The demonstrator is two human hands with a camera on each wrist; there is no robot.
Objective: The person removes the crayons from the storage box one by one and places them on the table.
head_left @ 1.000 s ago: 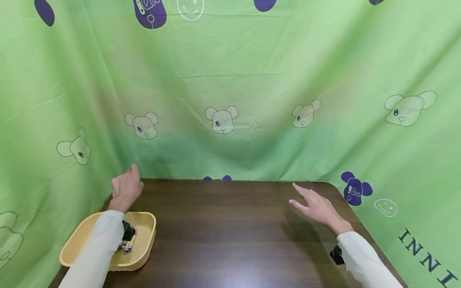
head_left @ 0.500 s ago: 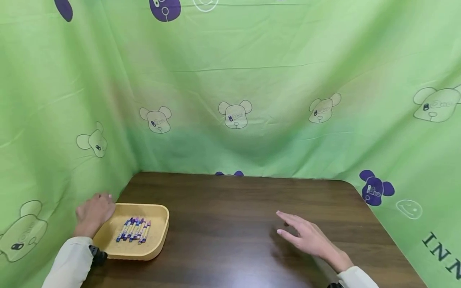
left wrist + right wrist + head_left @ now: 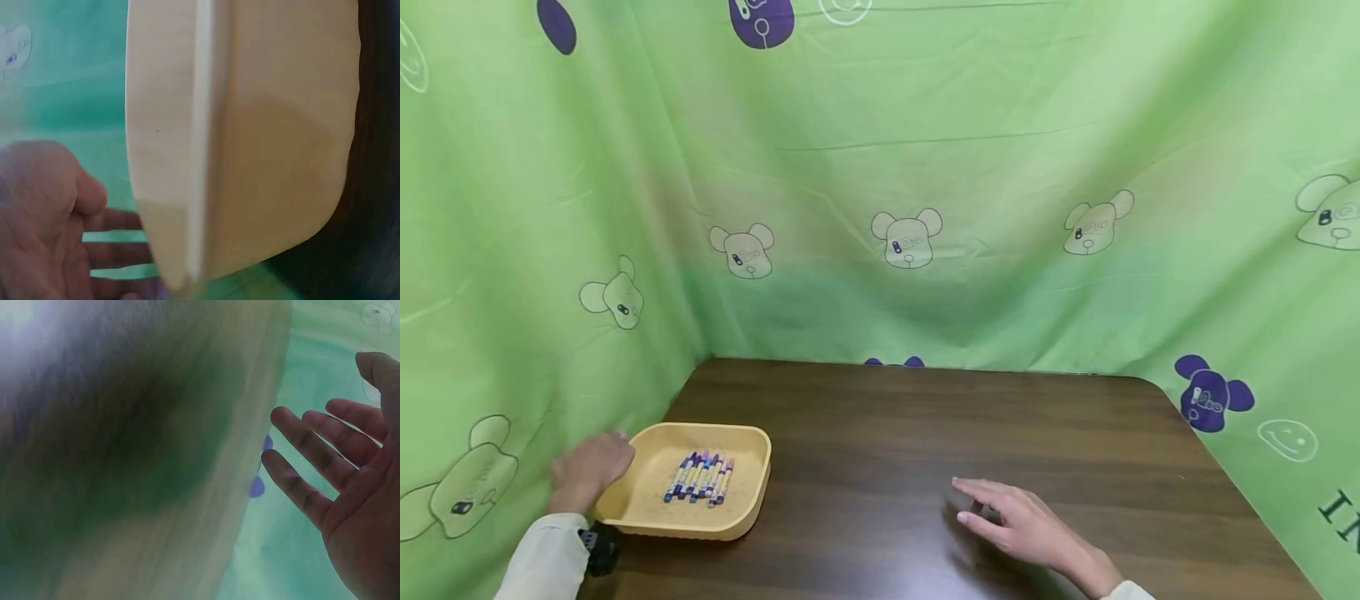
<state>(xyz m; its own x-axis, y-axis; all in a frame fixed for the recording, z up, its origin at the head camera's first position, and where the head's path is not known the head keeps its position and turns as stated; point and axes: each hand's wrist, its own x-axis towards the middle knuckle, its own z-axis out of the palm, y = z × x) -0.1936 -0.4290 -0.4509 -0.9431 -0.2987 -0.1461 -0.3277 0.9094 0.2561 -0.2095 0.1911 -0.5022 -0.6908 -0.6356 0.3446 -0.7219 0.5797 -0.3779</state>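
Observation:
A shallow yellow tray [image 3: 647, 437] stands at the table's left side, with several crayons [image 3: 700, 479] in paper wrappers lying in a row inside it. My left hand [image 3: 591, 471] is at the outer left side of the tray. In the left wrist view its fingers [image 3: 119, 255] reach out straight to the tray's outer wall [image 3: 165, 137], their tips partly hidden behind it, while the thumb stays outside the rim. My right hand [image 3: 1011, 525] hovers low above the table's right half, holding nothing. Its fingers [image 3: 319, 453] are spread and loosely bent.
The brown wooden table [image 3: 865, 450] reaches back to a green curtain [image 3: 820, 292] printed with bear heads, which also hangs along both sides. The left curtain hangs close beside my left hand. A dark camera [image 3: 601, 552] is strapped to my left wrist.
My left hand has come down from above the tray's far side to its outer left side, uncovering the crayons. My right hand has moved left and nearer. The head view has turned right.

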